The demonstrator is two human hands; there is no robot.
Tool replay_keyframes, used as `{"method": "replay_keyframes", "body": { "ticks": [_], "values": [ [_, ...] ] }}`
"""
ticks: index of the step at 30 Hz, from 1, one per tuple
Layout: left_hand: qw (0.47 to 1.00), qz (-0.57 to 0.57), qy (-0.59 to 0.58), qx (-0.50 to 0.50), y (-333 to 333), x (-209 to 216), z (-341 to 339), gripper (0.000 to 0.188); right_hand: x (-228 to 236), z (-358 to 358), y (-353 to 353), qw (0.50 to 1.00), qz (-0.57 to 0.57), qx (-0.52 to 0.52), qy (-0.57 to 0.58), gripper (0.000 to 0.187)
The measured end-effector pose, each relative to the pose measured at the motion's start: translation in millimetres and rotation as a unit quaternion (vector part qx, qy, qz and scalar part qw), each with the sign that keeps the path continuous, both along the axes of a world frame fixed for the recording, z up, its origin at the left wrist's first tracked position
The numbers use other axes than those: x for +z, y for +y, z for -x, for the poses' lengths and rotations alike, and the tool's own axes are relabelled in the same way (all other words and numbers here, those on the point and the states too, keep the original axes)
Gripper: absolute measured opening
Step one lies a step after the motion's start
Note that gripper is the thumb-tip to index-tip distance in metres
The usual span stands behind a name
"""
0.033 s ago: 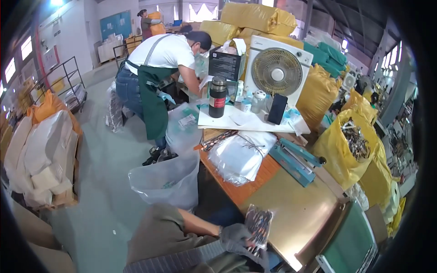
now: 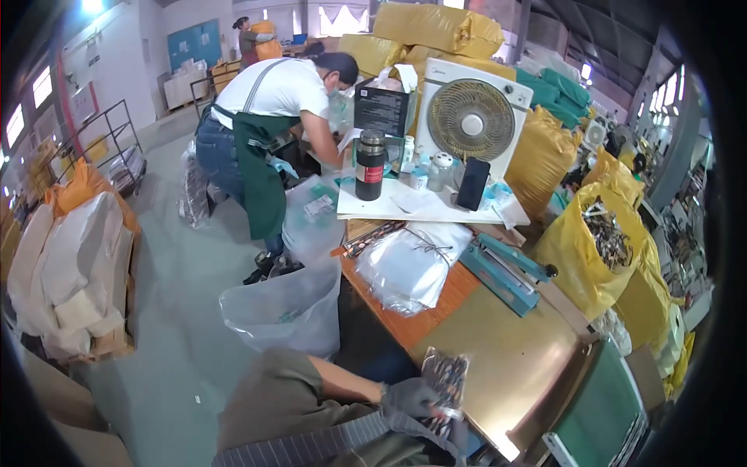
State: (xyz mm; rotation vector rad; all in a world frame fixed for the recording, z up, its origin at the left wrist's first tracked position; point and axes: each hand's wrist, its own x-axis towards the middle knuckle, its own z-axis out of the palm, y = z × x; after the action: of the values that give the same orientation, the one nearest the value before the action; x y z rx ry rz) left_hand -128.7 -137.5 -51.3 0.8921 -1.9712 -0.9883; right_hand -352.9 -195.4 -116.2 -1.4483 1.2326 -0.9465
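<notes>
Nearest: your left hand (image 2: pixel 407 398), grey-gloved, comes in from the left; its fingers are closed on a clear packet (image 2: pixel 446 370) of dark, mottled small pieces. A blurred grey shape just below may be your right hand; its grip I cannot tell.

Packet sits to the right of the left hand's knuckles, at the table edge, long axis roughly up and down in view, upper end pointing away from you. Left hand is plainly the nearer. Whether the packet touches the table: cannot tell.

Beyond it, rightward, a brass-coloured sheet (image 2: pixel 513 362) lies between packet and the teal hand sealer (image 2: pixel 506 272), whose lever points right. Left of the sealer, a stack of clear plastic bags (image 2: pixel 412 265), right beside it. To your right, a green panel (image 2: pixel 595 416).

Left of the table, a translucent open bag (image 2: pixel 284 315) on the floor.

Farther: white board (image 2: pixel 375 205) bearing a dark flask (image 2: pixel 369 171) and a phone (image 2: pixel 473 185); white box fan (image 2: pixel 471 121) behind. Yellow sack (image 2: pixel 568 268) at right, filled with small pieces. Beyond the floor bag, a co-worker (image 2: pixel 272 101) bends over.
</notes>
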Motion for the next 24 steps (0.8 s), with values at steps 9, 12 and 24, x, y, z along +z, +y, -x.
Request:
{"method": "replay_keyframes", "body": {
  "ticks": [9,12,24],
  "values": [
    [0.924,0.224,-0.241,0.198,-171,53,2,0.022,156,-30,-58,0.92,0.25,-0.149,0.261,0.014],
    [0.893,0.12,-0.433,0.036,-209,59,16,0.026,179,-19,-89,0.887,0.269,-0.085,0.365,0.011],
    [0.901,0.174,-0.345,0.199,-244,135,12,0.04,175,9,-165,0.895,0.285,-0.226,0.259,0.01]
  ]
}}
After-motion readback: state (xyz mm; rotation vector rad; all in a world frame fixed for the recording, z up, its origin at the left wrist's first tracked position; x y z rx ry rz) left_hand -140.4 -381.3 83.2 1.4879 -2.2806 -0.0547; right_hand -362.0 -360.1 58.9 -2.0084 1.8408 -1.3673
